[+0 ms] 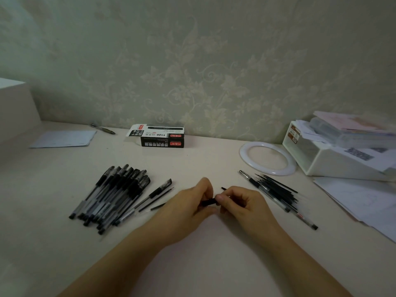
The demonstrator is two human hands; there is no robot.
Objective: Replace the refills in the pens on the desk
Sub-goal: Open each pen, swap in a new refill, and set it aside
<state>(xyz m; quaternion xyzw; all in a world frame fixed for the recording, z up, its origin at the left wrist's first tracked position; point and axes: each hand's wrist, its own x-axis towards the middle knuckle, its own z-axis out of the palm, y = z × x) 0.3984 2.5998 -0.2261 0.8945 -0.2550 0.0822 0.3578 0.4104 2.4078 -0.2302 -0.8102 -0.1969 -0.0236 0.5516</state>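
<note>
Black-gripped and half apart, one pen (209,203) sits between our hands near the front edge of the surface: left hand (190,207) gripping its barrel, right hand (242,203) pinching the tip end. We judge the task midway: a big pile of pens (111,196) waits toward the left edge, while loose refills (278,189) lie toward the right edge.
</note>
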